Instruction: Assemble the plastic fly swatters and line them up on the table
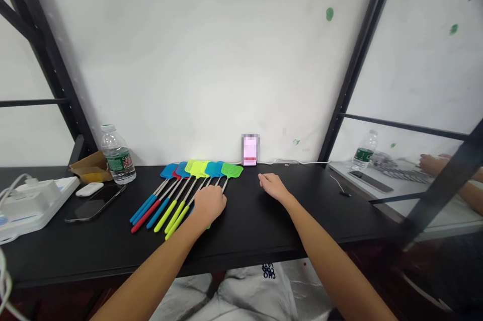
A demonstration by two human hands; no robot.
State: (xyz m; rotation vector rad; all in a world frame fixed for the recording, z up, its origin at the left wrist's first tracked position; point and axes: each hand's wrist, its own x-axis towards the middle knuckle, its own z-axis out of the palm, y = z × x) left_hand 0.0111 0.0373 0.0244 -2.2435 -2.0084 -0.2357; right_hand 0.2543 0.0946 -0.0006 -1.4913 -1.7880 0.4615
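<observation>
A fanned row of fly swatters in blue, red, yellow and green lies on the black tabletop [260, 240], mesh heads toward the wall. My left hand [210, 203] is closed over the shafts at the row's right end, around the green fly swatter [232, 170] and beside a blue fly swatter [214, 169]. The fingers' undersides are hidden. Left of that hand are a yellow fly swatter [165, 215] and a red-handled fly swatter [146, 216]. To the right, apart from the row, my right hand [274, 187] rests on the tabletop with curled fingers and nothing visible in them.
A phone [249, 151] leans against the wall at the back. On the left are a water bottle [118, 156], a cardboard box [92, 166], a white case [89, 189], a dark phone [96, 204] and a power strip [39, 205]. Black metal posts [356, 59] flank the table.
</observation>
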